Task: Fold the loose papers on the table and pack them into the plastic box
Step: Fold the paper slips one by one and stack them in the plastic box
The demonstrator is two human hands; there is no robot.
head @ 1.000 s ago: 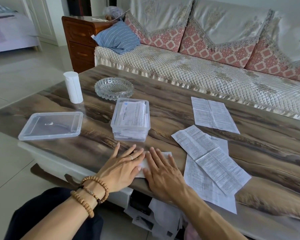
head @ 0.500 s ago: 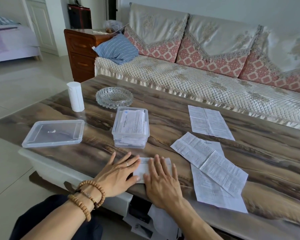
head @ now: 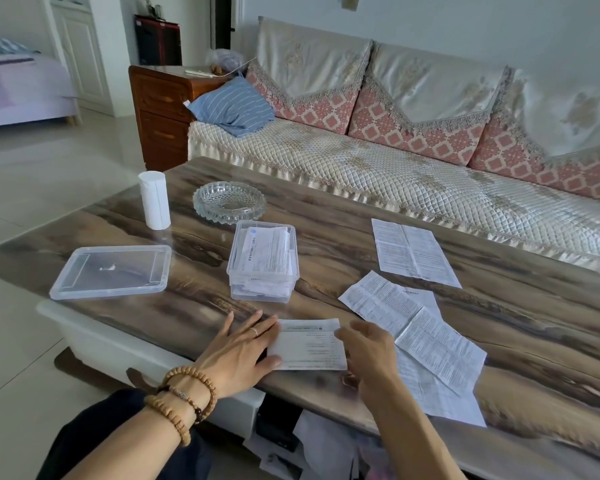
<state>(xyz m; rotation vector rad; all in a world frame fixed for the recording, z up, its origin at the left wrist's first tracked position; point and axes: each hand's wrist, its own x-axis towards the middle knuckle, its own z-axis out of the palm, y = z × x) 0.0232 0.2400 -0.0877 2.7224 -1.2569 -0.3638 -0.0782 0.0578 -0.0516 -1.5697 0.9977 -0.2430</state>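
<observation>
Now the right hand [head: 366, 348] has lifted off the folded paper [head: 309, 344], its fingers loosely curled at the paper's right edge, holding nothing, where a moment ago it pressed flat. The left hand [head: 238, 351] still rests flat on the left edge with straight fingers. The crease looks done; packing likely comes next. Just beyond, the open plastic box [head: 262, 261] holds folded sheets, its lid [head: 110, 271] lying apart. Loose papers [head: 416, 327] lie to the right on the wood-grain table [head: 326, 209], a sofa [head: 395, 174] behind.
</observation>
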